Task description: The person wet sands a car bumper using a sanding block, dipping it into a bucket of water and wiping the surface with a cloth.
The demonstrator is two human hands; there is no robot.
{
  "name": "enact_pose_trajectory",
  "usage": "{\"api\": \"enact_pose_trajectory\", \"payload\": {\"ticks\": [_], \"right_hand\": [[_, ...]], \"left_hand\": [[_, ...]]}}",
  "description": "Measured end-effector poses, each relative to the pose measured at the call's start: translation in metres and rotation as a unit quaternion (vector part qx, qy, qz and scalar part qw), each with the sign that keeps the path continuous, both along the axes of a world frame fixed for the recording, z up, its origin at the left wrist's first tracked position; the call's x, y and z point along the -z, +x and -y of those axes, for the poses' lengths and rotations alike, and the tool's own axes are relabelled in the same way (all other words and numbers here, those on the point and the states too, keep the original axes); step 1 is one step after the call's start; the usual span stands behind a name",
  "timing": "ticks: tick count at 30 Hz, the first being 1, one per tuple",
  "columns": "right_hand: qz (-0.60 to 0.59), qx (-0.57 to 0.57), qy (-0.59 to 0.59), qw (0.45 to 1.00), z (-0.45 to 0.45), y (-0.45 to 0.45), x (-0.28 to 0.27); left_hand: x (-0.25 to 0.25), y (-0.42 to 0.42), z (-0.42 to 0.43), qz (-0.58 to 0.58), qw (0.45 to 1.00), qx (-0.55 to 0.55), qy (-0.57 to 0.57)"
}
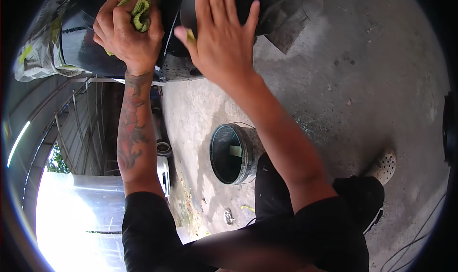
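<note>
My left hand, at the top left, has its fingers wrapped round a crumpled green cloth against a glossy dark panel. To its right, my right hand lies flat with fingers spread over a dark grey piece on the dark surface. A small yellowish bit shows by its thumb; what lies under the palm is hidden.
A dark bucket with a pale object inside stands on the concrete floor. Plastic sheeting covers the panel's left edge. A clog-type shoe is at right, cables at lower right.
</note>
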State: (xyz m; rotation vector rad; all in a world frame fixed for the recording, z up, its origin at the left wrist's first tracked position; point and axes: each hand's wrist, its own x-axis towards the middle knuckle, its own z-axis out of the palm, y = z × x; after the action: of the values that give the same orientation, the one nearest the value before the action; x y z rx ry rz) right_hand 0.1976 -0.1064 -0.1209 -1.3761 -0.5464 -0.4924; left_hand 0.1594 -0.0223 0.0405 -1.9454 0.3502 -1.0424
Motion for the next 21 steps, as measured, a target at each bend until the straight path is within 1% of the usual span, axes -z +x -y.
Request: {"api": "enact_pose_trajectory", "payload": {"ticks": [2,5,6,8,10,11,12,14,16,18,20,21], "right_hand": [[-0.018,-0.007,0.007,1.0,0.003,-0.002,-0.009],[0.027,-0.079,-0.038,0.996,0.003,-0.054,0.004],[0.067,-0.004,-0.125,0.99,0.001,-0.062,0.004],[0.073,-0.006,-0.092,0.993,-0.006,-0.051,0.011],[0.037,-0.034,-0.003,0.999,0.005,-0.011,-0.001],[0.024,-0.009,0.01,1.0,0.006,0.012,-0.011],[0.015,0.046,0.061,0.997,0.007,0.03,-0.017],[0.029,0.063,-0.021,0.997,0.014,0.035,-0.024],[-0.008,-0.022,-0.001,1.0,0.01,0.003,-0.018],[0.021,-0.064,-0.038,0.997,0.015,-0.044,-0.006],[0.056,-0.026,-0.092,0.994,0.005,-0.061,0.005],[0.057,-0.027,-0.047,0.997,0.005,-0.051,0.006]], "left_hand": [[0.0,0.001,0.003,0.004,1.0,0.008,0.003],[0.002,0.001,0.0,0.008,0.999,0.039,-0.03],[0.003,0.002,-0.001,0.011,0.998,0.044,-0.032],[0.003,0.002,-0.001,0.017,0.998,0.048,-0.033],[0.002,0.002,-0.003,0.013,0.998,0.047,-0.027],[0.001,0.002,-0.003,0.012,0.999,0.045,-0.025],[0.001,0.002,-0.002,0.016,0.999,0.041,-0.022],[0.001,0.002,0.001,0.022,0.999,0.035,-0.015],[0.001,0.002,0.001,0.029,0.999,0.03,-0.016],[0.003,0.003,-0.001,0.03,0.999,0.031,-0.017],[0.004,0.003,-0.002,0.028,0.999,0.034,-0.017],[0.003,0.003,-0.001,0.025,0.999,0.035,-0.019]]}}
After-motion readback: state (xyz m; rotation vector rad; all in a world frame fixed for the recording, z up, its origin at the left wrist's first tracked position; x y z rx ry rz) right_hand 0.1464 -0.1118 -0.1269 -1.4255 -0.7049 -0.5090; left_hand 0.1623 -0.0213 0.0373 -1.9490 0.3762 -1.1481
